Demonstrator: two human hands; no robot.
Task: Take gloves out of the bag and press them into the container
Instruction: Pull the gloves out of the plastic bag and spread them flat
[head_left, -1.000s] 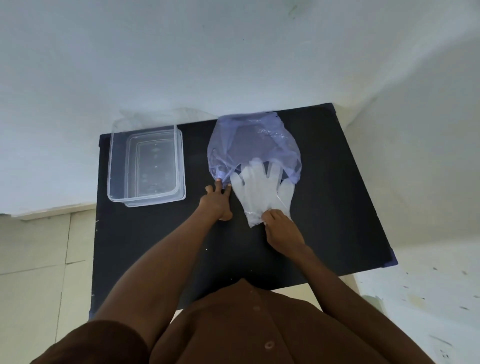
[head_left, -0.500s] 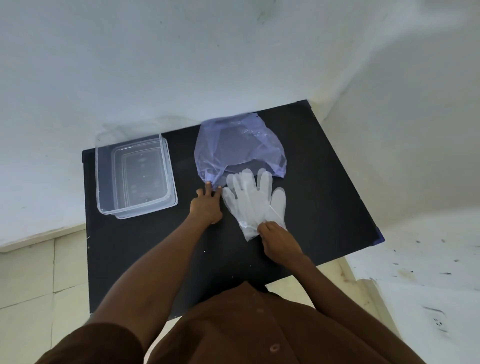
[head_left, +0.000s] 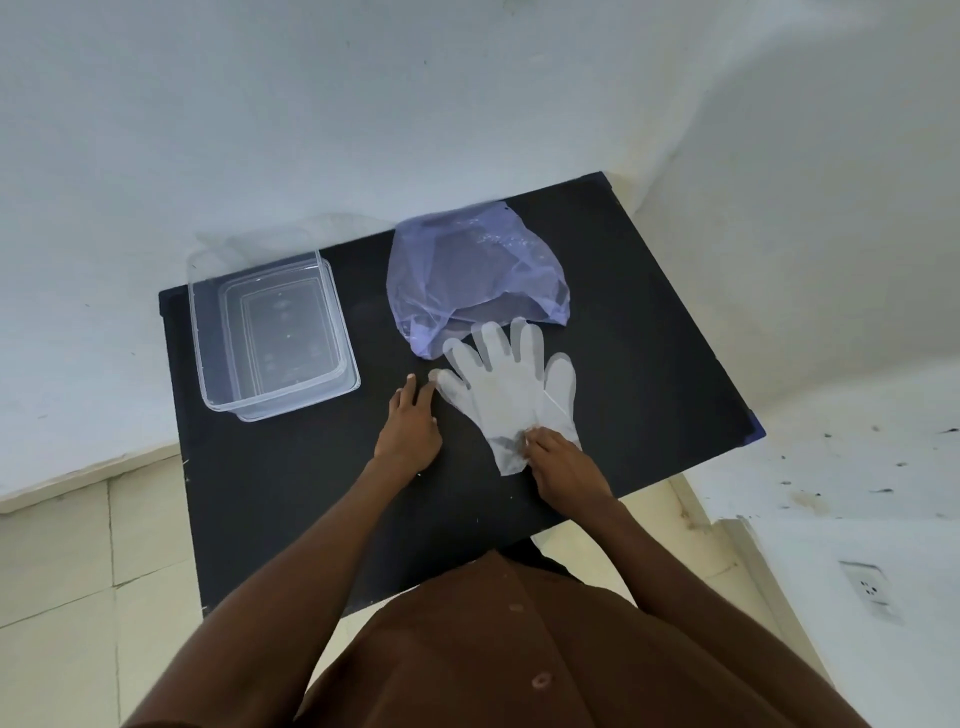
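Observation:
A stack of thin translucent white gloves (head_left: 511, 387) lies flat on the black table (head_left: 649, 364), fingers pointing away from me, their tips just clear of the bag's mouth. The crumpled purple plastic bag (head_left: 467, 270) rests behind them. My right hand (head_left: 563, 460) pinches the gloves at the cuff end. My left hand (head_left: 408, 431) lies on the table beside the gloves' thumb, fingers stretched out, holding nothing. The clear rectangular container (head_left: 203, 332) stands at the table's far left, nothing in it.
White walls close in behind and to the right of the table. A tiled floor shows at the left, and a wall socket (head_left: 865, 584) at the lower right. My brown shirt fills the bottom of the view.
The gloves have slid out of the bag toward me in my right hand. My left hand has let go of the bag's mouth and drawn back beside the gloves.

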